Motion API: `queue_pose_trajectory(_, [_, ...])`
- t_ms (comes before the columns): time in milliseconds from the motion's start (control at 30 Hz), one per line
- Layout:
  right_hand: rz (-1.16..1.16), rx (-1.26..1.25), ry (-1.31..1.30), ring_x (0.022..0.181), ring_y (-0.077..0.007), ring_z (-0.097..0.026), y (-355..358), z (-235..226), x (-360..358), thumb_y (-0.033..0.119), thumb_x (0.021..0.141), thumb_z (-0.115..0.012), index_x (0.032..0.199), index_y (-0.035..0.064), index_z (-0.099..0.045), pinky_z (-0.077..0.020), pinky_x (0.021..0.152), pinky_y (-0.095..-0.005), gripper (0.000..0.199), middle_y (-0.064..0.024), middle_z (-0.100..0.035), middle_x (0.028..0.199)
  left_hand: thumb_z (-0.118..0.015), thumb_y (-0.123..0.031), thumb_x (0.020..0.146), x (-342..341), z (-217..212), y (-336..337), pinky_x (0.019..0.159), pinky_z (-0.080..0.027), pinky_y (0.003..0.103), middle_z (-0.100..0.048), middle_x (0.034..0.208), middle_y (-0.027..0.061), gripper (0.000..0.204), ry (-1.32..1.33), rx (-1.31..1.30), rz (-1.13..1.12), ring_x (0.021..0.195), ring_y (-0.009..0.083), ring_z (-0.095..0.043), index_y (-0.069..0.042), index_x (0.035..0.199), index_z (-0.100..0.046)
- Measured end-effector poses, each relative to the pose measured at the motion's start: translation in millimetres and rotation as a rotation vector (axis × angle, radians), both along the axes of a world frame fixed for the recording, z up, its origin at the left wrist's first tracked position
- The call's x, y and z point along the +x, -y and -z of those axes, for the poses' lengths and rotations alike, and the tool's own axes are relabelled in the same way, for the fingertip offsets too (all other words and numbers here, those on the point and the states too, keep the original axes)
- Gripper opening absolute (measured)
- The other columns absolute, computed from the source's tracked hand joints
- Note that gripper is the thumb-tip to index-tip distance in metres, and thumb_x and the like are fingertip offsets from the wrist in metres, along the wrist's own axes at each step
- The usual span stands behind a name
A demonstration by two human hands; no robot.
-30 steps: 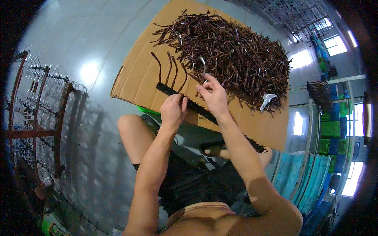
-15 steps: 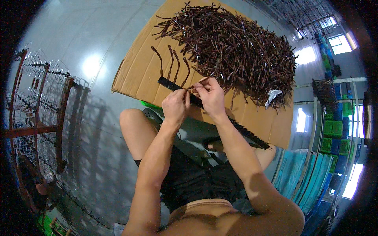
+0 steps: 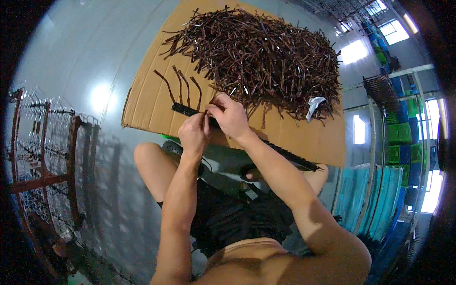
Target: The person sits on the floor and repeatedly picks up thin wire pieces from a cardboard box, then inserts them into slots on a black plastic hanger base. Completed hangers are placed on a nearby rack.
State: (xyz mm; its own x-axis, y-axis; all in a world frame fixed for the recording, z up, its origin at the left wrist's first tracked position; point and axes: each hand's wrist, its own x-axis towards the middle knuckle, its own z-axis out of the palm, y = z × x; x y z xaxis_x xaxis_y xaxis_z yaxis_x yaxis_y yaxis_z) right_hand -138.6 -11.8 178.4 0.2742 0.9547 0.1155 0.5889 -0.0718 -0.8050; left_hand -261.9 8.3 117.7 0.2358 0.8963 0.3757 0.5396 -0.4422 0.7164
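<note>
My left hand (image 3: pixel 194 135) and my right hand (image 3: pixel 229 117) meet over a long black toothed strip (image 3: pixel 183 109), fingertips pinched together. Between them is a slim brown eyeglass temple, mostly covered by the fingers. Several brown eyeglass temples (image 3: pixel 188 90) stand side by side in the strip's left end, their curved tips pointing away from me. Under my hands the strip's middle is hidden; its toothed right end (image 3: pixel 304 165) reaches toward my right knee. Just beyond my right hand lies a big heap of similar brown temples (image 3: pixel 270 61).
Strip and heap rest on a cardboard sheet (image 3: pixel 147 111). A crumpled white scrap (image 3: pixel 314 107) lies on the heap's near right edge. Racks with wire hooks (image 3: pixel 45 178) stand on the left. At right are a metal frame (image 3: pixel 375 142), turquoise sheets (image 3: pixel 354 197) and green crates (image 3: pixel 398 134).
The view has shifted, so the cardboard and heap appear farther left. Both hands stay close together at the strip, still pinching. The row of standing temples looks the same.
</note>
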Motion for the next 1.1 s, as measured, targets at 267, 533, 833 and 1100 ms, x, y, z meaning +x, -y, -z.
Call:
queue_pose_trajectory(267, [-0.196,-0.066,-0.029,0.084,-0.0320,-0.066,-4,2,15,0.023,0.083,-0.065,0.097,0.0014,-0.063,-0.0514,0.074,-0.0364,0.026,-0.0173,-0.067,0.089,-0.061,-0.021,0.087,-1,-3,2,0.061,-0.050,0.039,-0.066,0.077,0.0134,0.018,0.000,-0.108,-0.055,0.070,0.0317,-0.064,-0.005,0.083,-0.066])
queue_pose_trajectory(533, [0.111,-0.444,0.704,0.077,-0.0364,-0.065,-22,11,56,0.017,0.087,-0.059,0.098,-0.0012,-0.050,-0.0516,0.065,-0.0458,0.023,-0.0193,-0.065,0.083,-0.063,-0.027,0.086,-20,-14,-3,0.065,-0.051,0.038,-0.067,0.075,0.0132,0.022,-0.083,-0.223,-0.238,0.071,0.0311,-0.065,-0.007,0.088,-0.070])
queue_pose_trajectory(833, [0.194,-0.401,-0.368,0.068,-0.0200,-0.063,-13,2,38,0.009,0.078,-0.072,0.109,-0.0018,-0.046,-0.0491,0.055,-0.0305,0.042,-0.0121,-0.062,0.080,-0.068,-0.019,0.083,-11,-3,5,0.066,-0.051,0.035,-0.067,0.083,0.0132,0.019,0.072,-0.073,-0.130,0.072,0.0274,-0.066,-0.003,0.093,-0.067])
queue_pose_trajectory(1100, [0.060,-0.064,-0.598,0.069,-0.0117,-0.061,-22,12,-1,0.010,0.087,-0.065,0.088,0.0005,-0.056,-0.0482,0.059,-0.0255,0.014,-0.0060,-0.064,0.079,-0.062,-0.018,0.084,-4,1,1,0.066,-0.051,0.038,-0.067,0.084,0.0102,0.014,0.044,0.027,-0.138,0.076,0.0295,-0.064,-0.005,0.087,-0.067])
